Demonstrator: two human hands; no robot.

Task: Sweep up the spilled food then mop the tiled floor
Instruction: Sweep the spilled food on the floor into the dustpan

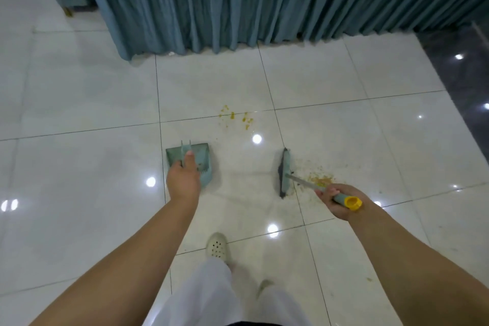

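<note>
Both hands were busy, well apart from each other. At the left, the left hand (pixel 183 180) gripped the upright handle of a green dustpan (pixel 203 160), which rested on the white tiled floor (pixel 79 167) with its mouth seemingly turned away from the person. Between the two tools and farther off, near the teal curtain (pixel 238 0), lay a small scatter of yellow spilled food (pixel 236 116) across a grout line. To the right, the broom (pixel 284 173) stood with its head on the tiles, and the right hand (pixel 337 200) was curled round its yellow-capped handle. Just right of the broom head lay a second, smeared patch of crumbs (pixel 318 178).

Sweeping looked to be the step in hand; no mop was in view. Next, the broom would probably need to gather both patches and push them toward the pan, with the pan's lip turned to meet them.
</note>
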